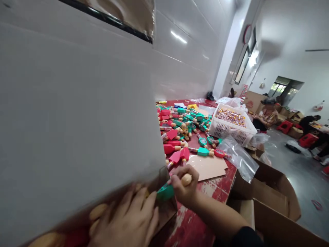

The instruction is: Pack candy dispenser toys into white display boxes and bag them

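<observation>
Two hands are held low over the table edge: a teal plastic toy (165, 192) is clasped in the curled fingers of the right hand (183, 183), its tan end showing above them, while the spread, blurred left hand (123, 219) is laid against a white cardboard flap (77, 103); beyond the fingers, red and teal toys (180, 127) are heaped on a red table (195, 226)

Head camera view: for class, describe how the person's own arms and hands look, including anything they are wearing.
The left hand and right hand are bare, with no gloves. The right forearm is also bare, up to a dark sleeve. The left arm is out of view.
</observation>
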{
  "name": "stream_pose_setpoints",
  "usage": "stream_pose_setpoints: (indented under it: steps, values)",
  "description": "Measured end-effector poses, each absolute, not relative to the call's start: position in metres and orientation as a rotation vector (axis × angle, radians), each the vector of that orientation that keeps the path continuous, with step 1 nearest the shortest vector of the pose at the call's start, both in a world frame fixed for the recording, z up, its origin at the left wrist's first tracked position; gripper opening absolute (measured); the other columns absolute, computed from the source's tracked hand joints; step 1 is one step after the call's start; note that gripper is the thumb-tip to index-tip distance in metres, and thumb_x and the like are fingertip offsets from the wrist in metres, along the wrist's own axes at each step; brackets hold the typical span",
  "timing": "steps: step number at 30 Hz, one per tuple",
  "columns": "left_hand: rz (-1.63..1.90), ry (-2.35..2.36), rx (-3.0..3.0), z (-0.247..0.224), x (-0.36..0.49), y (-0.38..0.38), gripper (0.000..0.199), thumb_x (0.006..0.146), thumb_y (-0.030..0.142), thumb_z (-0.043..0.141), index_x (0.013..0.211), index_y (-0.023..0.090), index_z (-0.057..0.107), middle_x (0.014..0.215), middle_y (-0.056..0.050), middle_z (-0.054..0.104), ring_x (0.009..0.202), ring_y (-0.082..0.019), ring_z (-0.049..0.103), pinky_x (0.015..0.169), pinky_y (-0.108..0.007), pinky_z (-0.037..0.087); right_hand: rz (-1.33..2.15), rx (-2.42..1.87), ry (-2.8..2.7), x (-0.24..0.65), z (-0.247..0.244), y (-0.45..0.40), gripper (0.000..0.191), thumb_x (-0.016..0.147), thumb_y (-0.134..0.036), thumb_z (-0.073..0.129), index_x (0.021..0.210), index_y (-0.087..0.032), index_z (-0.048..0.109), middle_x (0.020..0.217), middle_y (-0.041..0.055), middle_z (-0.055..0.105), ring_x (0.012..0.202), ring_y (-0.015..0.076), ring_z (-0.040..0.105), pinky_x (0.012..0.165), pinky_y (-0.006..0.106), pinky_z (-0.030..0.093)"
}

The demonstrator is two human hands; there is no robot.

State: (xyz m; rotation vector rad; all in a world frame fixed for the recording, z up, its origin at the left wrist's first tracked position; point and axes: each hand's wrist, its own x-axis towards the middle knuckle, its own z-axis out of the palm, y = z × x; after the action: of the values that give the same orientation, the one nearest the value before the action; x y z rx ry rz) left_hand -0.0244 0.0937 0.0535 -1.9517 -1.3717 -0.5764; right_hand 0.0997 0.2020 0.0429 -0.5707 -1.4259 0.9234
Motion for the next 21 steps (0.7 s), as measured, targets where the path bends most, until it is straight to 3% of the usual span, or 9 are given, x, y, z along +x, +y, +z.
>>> stream_pose_setpoints:
  steps: [3, 5, 8, 12, 15, 18, 21]
  values:
    - [-0.394, -1.242, -2.08, 0.048, -0.04, 0.09, 0.025, 0.078, 0.023, 0.045, 0.085, 0.014, 0.068, 0.105, -0.021, 0.062, 0.107, -0.041, 0.054, 0.082, -0.052, 0.045, 0.83, -0.536, -1.662, 0.093, 0.033, 0.199, 0.027, 0.073, -0.039, 0.054, 0.059, -0.024, 0.036, 0.05, -0.0031, 0.046, 0.042, 0.0108, 0.042, 0.044, 0.026, 0.039]
    - [-0.425, -1.3, -2.111, 0.051, -0.043, 0.084, 0.028, 0.08, 0.02, 0.042, 0.089, 0.015, 0.068, 0.107, -0.018, 0.063, 0.11, -0.038, 0.054, 0.089, -0.049, 0.043, 0.739, -0.513, -1.833, 0.1, 0.037, 0.196, 0.02, 0.072, -0.035, 0.051, 0.062, -0.024, 0.038, 0.055, -0.0013, 0.051, 0.047, 0.0119, 0.046, 0.048, 0.026, 0.041]
    - [-0.575, -1.504, -2.079, 0.061, -0.038, 0.079, 0.033, 0.086, 0.022, 0.037, 0.097, 0.014, 0.068, 0.113, -0.015, 0.063, 0.112, -0.033, 0.054, 0.09, -0.047, 0.042, 0.542, -0.645, -2.111, 0.123, 0.057, 0.191, 0.014, 0.07, -0.033, 0.054, 0.073, -0.021, 0.047, 0.073, 0.0057, 0.06, 0.07, 0.0183, 0.057, 0.065, 0.031, 0.049]
    - [-0.546, -1.585, -2.113, 0.072, -0.035, 0.079, 0.029, 0.089, 0.03, 0.041, 0.1, 0.019, 0.065, 0.116, -0.01, 0.063, 0.114, -0.033, 0.053, 0.085, -0.048, 0.042, 0.621, -0.855, -2.545, 0.156, 0.088, 0.187, 0.021, 0.08, -0.03, 0.056, 0.094, -0.016, 0.06, 0.075, 0.0053, 0.066, 0.063, 0.0163, 0.061, 0.06, 0.027, 0.049]
    - [-0.566, -1.64, -2.082, 0.072, -0.034, 0.076, 0.029, 0.089, 0.029, 0.04, 0.102, 0.018, 0.065, 0.121, -0.01, 0.061, 0.117, -0.032, 0.052, 0.09, -0.049, 0.041, 0.595, -0.592, -2.821, 0.167, 0.101, 0.186, 0.03, 0.085, -0.017, 0.052, 0.113, -0.013, 0.062, 0.099, 0.0114, 0.071, 0.086, 0.0183, 0.068, 0.075, 0.027, 0.054]
    - [-0.597, -1.63, -2.086, 0.072, -0.034, 0.075, 0.028, 0.088, 0.027, 0.041, 0.1, 0.018, 0.065, 0.122, -0.011, 0.061, 0.116, -0.031, 0.053, 0.091, -0.047, 0.043, 0.416, -0.23, -3.054, 0.165, 0.105, 0.184, 0.039, 0.086, -0.006, 0.047, 0.122, -0.011, 0.06, 0.126, 0.0164, 0.061, 0.111, 0.0218, 0.062, 0.094, 0.031, 0.051]
    - [-0.618, -1.618, -2.103, 0.074, -0.032, 0.076, 0.027, 0.089, 0.028, 0.041, 0.097, 0.018, 0.065, 0.12, -0.011, 0.061, 0.116, -0.031, 0.054, 0.091, -0.045, 0.044, 0.164, -0.084, -3.216, 0.157, 0.108, 0.179, 0.039, 0.085, -0.01, 0.054, 0.124, -0.005, 0.058, 0.125, 0.0232, 0.06, 0.112, 0.0297, 0.061, 0.09, 0.038, 0.054]
